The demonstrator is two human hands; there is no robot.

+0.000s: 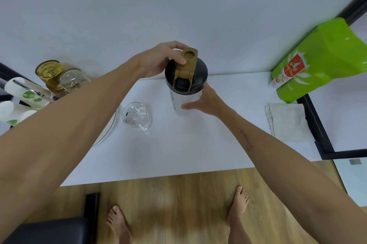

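A clear shaker bottle [176,100] with a black lid [200,71] stands on the white table [178,154], near the far edge. Its tan flip cap [189,56] is swung up. My left hand [158,59] reaches over the lid from the left, and its thumb and fingers pinch the raised tan cap. My right hand [206,100] wraps around the clear body of the bottle from the right, just under the lid.
A clear glass cup [137,116] sits left of the bottle beside a plate [107,130]. Amber and clear glasses [59,77] and white cups [25,92] stand at the far left. A green bag [321,61] and a folded cloth [288,122] lie at the right.
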